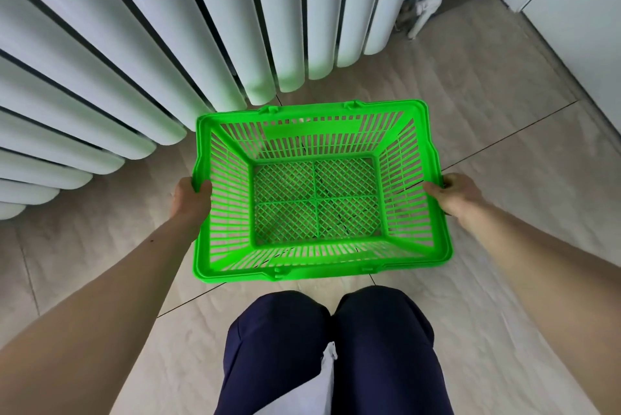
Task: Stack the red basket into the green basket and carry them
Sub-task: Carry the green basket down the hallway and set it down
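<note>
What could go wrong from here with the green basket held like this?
1. The left hand and right hand hold the green basket only at its side rims, so it could tip toward or away from the person.
2. The radiator sits just beyond the far rim, so moving forward may knock the basket against it.
3. No red basket is in view, so the person may have to turn to find it.
</note>
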Motion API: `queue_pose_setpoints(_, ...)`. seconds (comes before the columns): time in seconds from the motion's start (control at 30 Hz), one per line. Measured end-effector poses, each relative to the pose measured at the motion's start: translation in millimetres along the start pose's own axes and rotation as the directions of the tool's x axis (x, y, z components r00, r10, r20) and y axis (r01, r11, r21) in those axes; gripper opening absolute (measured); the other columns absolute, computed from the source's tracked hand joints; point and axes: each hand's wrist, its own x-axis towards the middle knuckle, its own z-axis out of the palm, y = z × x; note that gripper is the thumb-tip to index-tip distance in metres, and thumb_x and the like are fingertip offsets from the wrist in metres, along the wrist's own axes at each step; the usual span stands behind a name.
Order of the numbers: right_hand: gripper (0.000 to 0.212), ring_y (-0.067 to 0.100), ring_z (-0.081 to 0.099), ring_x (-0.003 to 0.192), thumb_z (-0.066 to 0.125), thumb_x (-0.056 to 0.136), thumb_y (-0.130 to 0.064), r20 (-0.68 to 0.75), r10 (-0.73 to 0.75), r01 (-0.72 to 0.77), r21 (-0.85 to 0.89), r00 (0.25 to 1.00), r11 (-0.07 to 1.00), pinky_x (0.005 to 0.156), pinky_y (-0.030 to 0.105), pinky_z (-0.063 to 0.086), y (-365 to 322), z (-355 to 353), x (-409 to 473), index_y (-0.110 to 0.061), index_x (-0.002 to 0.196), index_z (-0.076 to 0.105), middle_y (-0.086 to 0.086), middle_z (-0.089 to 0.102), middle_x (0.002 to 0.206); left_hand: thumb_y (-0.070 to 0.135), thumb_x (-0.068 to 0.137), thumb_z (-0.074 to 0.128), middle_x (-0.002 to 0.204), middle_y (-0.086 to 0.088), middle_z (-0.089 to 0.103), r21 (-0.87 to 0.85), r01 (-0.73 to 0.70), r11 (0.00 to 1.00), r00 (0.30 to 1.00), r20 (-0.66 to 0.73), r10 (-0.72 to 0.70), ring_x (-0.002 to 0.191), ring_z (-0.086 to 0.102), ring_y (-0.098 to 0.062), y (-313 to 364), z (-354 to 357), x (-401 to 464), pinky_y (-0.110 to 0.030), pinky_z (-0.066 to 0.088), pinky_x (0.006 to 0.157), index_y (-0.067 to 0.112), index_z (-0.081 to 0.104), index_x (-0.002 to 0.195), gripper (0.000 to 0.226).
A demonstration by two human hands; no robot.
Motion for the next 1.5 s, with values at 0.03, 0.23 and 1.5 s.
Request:
queue_pose_setpoints(0.03,0.034,0.032,0.067,0.099,0.068,0.086,-0.03,-0.005,0.006,-0.006,0.001,1.0,1.0,0.088,0.037,0.051,-1.1,-1.5,-2.8,-0.006,0.109,0.068,0.017,0.07,0.109,0.027,0.093,0.052,0.086,-0.02,0.056,0.002,-0.002,1.0,1.0,0.007,0.002,0.078,0.055,-0.035,1.8,-2.4,-0.1,-0.041,0.043,0.068,0.0,0.059,0.11,0.033)
queue_pose_setpoints(0.23,0.034,0.034,0.067,0.098,0.068,0.085,-0.034,-0.039,0.054,-0.054,-0.011,0.998,0.998,0.084,0.035,0.05,-10.2,-26.2,-32.0,-0.006,0.103,0.07,0.018,0.071,0.105,0.023,0.093,0.052,0.069,-0.008,0.045,-0.031,-0.001,1.0,0.999,0.038,0.003,0.068,0.043,-0.023,25.9,-26.6,-16.9,-0.032,0.032,0.058,0.003,0.06,0.099,0.022)
queue_pose_setpoints(1.5,0.043,0.027,0.052,0.067,0.063,0.088,-0.035,-0.288,0.239,-0.201,0.153,0.927,0.967,0.055,0.03,0.034,-75.2,-352.0,-306.0,-0.013,0.055,0.047,0.006,0.049,0.056,0.013,0.088,0.054,0.074,-0.019,0.055,0.204,-0.483,0.852,0.869,0.235,0.436,0.069,0.05,-0.03,350.3,-224.7,-213.5,-0.037,0.038,0.062,0.002,0.058,0.079,0.015)
